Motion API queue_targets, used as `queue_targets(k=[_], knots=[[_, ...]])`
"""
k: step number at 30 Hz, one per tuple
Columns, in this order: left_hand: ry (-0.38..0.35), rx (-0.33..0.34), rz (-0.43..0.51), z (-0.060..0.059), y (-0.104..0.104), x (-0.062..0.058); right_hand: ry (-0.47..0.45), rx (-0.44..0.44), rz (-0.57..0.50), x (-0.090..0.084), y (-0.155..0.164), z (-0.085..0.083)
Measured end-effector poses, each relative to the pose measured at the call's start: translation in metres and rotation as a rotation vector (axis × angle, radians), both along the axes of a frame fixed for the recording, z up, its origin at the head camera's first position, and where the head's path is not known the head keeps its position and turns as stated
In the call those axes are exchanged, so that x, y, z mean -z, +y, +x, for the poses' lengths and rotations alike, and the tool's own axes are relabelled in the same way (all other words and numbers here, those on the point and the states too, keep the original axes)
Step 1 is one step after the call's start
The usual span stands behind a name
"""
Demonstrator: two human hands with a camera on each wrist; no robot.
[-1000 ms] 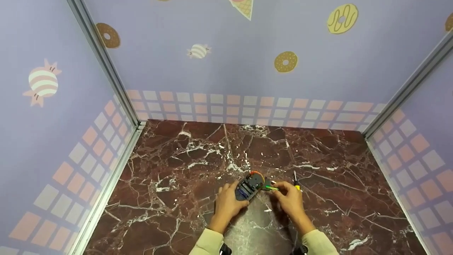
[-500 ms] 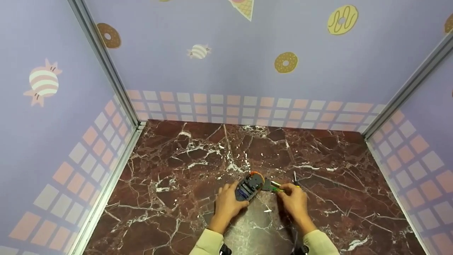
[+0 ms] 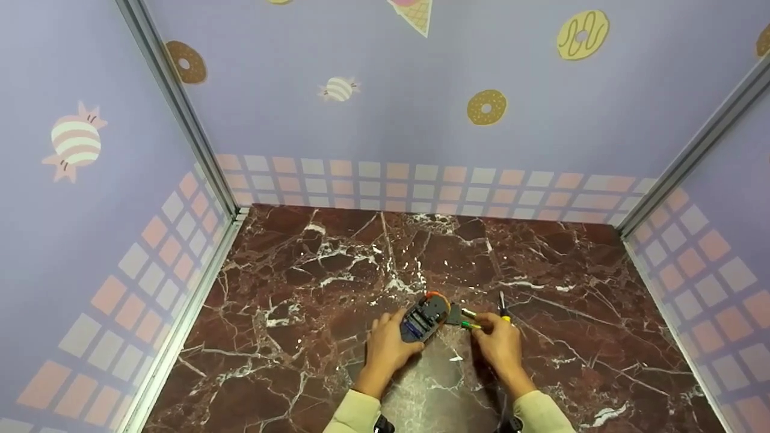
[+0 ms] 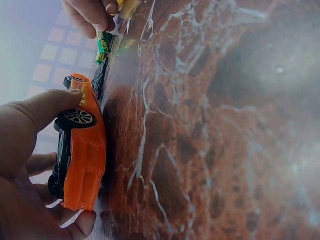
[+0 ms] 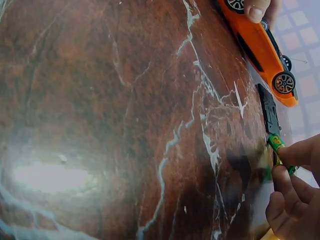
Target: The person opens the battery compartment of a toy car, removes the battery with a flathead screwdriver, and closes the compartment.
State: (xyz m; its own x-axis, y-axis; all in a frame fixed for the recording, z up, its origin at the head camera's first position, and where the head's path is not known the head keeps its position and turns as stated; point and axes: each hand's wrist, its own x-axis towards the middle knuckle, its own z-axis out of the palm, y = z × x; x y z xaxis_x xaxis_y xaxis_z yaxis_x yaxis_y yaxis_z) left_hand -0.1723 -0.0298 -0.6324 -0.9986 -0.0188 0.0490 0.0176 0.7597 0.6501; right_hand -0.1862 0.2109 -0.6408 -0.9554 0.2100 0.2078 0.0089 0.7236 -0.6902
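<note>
My left hand (image 3: 387, 343) grips an orange toy car (image 4: 86, 160), turned upside down with its dark underside up. A compartment with something dark blue in it shows in that underside in the head view. Between thumb and finger, my right hand (image 3: 502, 344) pinches a green battery (image 4: 103, 43), low over the marbled surface. A second slim, shiny piece (image 3: 468, 313) shows beside it in the head view; its kind is unclear. A small black plate (image 5: 269, 109), perhaps the compartment cover, lies between the car and the right fingers.
A screwdriver (image 3: 503, 304) with a yellow and black handle lies just beyond the right hand, its tip pointing away. Purple printed walls (image 3: 397, 120) stand at the back and both sides of the dark red marbled surface (image 3: 289, 361).
My right hand has drawn slightly right and toward me with the green battery, uncovering more of the black plate. The left hand and the car have stayed in place.
</note>
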Motion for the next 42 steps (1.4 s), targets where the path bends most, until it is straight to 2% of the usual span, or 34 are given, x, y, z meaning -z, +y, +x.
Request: queue_targets(k=[14,24,42], knots=[[-0.005,-0.005,0.008,0.0,0.0,0.0,-0.053,0.005,0.075,0.0024,-0.0031,-0.0003],[-0.004,-0.011,0.007,0.0007,0.0002,0.0008,-0.044,0.006,0.151,0.0054,-0.003,-0.0006],[0.005,-0.009,0.006,0.0013,-0.0004,0.0008,-0.075,0.019,0.141,0.001,-0.0012,-0.0022]])
